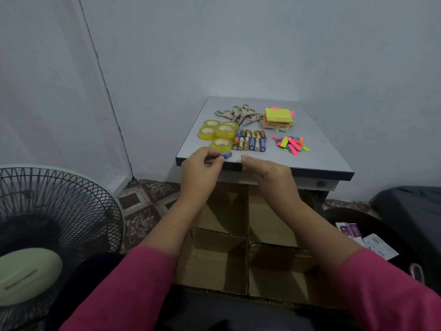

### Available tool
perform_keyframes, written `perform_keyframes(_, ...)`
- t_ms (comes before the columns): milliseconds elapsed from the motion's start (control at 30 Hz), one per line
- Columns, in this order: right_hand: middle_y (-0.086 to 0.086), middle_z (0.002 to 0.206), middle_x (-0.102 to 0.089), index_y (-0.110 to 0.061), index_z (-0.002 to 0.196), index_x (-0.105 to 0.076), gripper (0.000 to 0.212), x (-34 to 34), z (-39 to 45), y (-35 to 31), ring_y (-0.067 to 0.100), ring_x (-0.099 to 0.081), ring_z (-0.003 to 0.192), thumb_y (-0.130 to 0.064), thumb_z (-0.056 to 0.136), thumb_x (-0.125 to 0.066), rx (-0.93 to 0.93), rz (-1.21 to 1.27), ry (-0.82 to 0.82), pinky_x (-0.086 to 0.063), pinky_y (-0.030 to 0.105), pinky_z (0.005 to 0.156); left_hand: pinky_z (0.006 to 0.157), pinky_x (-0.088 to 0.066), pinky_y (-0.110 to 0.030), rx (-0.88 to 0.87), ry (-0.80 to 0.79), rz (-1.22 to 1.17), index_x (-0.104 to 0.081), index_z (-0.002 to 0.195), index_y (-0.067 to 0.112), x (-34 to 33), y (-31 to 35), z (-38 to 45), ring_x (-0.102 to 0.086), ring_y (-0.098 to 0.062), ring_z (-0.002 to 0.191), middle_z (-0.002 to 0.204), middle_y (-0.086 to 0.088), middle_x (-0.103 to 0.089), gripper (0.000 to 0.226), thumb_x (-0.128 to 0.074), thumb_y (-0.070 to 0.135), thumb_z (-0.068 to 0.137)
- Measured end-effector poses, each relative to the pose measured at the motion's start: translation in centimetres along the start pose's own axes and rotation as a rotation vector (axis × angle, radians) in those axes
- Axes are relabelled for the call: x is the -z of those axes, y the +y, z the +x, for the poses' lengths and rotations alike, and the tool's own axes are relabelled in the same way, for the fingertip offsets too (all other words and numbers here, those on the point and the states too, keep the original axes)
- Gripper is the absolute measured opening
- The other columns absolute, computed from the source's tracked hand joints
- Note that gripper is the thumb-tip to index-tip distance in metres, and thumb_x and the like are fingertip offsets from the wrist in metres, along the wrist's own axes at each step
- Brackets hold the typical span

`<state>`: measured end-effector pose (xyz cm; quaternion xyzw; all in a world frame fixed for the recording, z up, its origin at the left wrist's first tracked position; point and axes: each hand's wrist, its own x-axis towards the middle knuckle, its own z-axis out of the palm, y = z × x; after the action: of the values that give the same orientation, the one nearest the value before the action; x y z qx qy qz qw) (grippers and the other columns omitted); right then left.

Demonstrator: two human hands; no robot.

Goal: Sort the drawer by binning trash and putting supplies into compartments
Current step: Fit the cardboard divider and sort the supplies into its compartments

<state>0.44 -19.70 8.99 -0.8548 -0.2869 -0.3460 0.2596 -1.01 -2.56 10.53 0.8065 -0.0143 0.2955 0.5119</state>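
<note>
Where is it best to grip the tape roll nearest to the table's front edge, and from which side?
Grip the nearest tape roll from above, across its outer rim, taking the left and front sides. It lies flat with its hole up; another roll sits close behind and the batteries close on its right, so those sides leave little room for fingers.

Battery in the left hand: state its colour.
Blue. The battery, pinched by the left hand, shows best in the head view.

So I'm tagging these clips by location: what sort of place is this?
Probably a room in a home, not an office: a small table pushed into a bare painted corner, a standing fan on a patterned tile floor, and a cardboard divider box by the person's knees.
</note>
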Motion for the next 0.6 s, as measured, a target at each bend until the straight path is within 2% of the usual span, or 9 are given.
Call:
perform_keyframes(100,0.002,0.101,-0.071,-0.013,0.116,-0.067,0.031,1.7,-2.3,-1.9,0.009,-0.064,0.096,-0.003,0.087,-0.065,-0.090,0.179,-0.011,-0.047,0.019,0.091,0.070,-0.049,-0.008,0.022,-0.044,-0.079,-0.066,0.098,0.016,1.7,0.3,-0.9,-0.059,0.000,0.082,0.087,0.010,-0.062,0.011,-0.065,0.011,0.088)
perform_keyframes(167,-0.005,0.100,-0.070,-0.021,0.115,-0.066,0.032,2.7,-4.1,-3.0,0.000,-0.063,0.095,-0.007,0.086,-0.065,-0.107,0.231,-0.103,-0.047,0.011,0.089,0.070,-0.053,-0.014,0.073,-0.138,-0.102,-0.064,0.088,0.021,2.9,0.3,-1.5,-0.061,-0.005,0.079,0.084,0.006,-0.064,0.012,-0.066,0.009,0.086)
perform_keyframes(267,-0.013,0.103,-0.069,-0.032,0.112,-0.063,0.030,3.6,-5.9,-4.9,-0.008,-0.062,0.092,-0.015,0.087,-0.066,-0.266,0.310,-0.479,-0.047,0.009,0.088,0.064,-0.054,-0.016,0.165,-0.414,0.010,-0.066,0.084,0.017,4.6,0.0,-2.2,-0.065,-0.008,0.075,0.083,0.000,-0.067,0.010,-0.067,0.007,0.084)
perform_keyframes(367,-0.008,0.111,-0.070,-0.023,0.113,-0.069,0.026,3.0,-6.2,-6.7,-0.001,-0.061,0.102,-0.021,0.088,-0.066,-0.290,0.277,-0.834,-0.044,0.013,0.092,0.059,-0.050,-0.014,0.236,-0.743,0.103,-0.069,0.083,0.009,6.2,-0.5,-3.0,-0.065,-0.002,0.066,0.078,0.000,-0.069,0.006,-0.068,0.003,0.082)
perform_keyframes(433,-0.003,0.112,-0.069,-0.016,0.113,-0.071,0.024,2.0,-5.9,-7.8,0.005,-0.061,0.103,-0.018,0.089,-0.065,-0.258,0.229,-1.005,-0.042,0.009,0.084,0.062,-0.052,-0.018,0.253,-0.903,0.175,-0.070,0.082,0.010,6.6,-0.8,-3.5,-0.065,-0.004,0.063,0.072,0.002,-0.069,0.007,-0.069,0.003,0.081)
perform_keyframes(467,0.000,0.110,-0.069,-0.013,0.110,-0.071,0.022,1.4,-5.7,-8.2,0.007,-0.062,0.100,-0.016,0.090,-0.063,-0.248,0.192,-1.085,-0.040,0.009,0.078,0.064,-0.054,-0.021,0.249,-0.947,0.231,-0.070,0.081,0.012,6.6,-1.1,-3.7,-0.065,-0.005,0.064,0.071,0.003,-0.069,0.008,-0.069,0.004,0.081)
perform_keyframes(533,0.006,0.105,-0.068,-0.009,0.105,-0.071,0.019,-0.1,-5.5,-9.0,0.013,-0.061,0.090,-0.015,0.089,-0.063,-0.239,0.088,-1.222,-0.041,0.018,0.072,0.069,-0.057,-0.027,0.231,-0.986,0.354,-0.070,0.080,0.016,6.4,-1.5,-4.0,-0.065,-0.007,0.068,0.072,0.006,-0.067,0.010,-0.069,0.006,0.081)
perform_keyframes(600,0.012,0.109,-0.065,-0.007,0.112,-0.066,0.024,-1.6,-5.4,-9.7,0.023,-0.062,0.094,-0.014,0.089,-0.063,-0.215,-0.046,-1.353,-0.042,0.026,0.071,0.073,-0.057,-0.030,0.223,-1.008,0.426,-0.070,0.080,0.019,6.2,-1.9,-4.2,-0.066,-0.011,0.075,0.076,0.006,-0.068,0.011,-0.067,0.008,0.082)
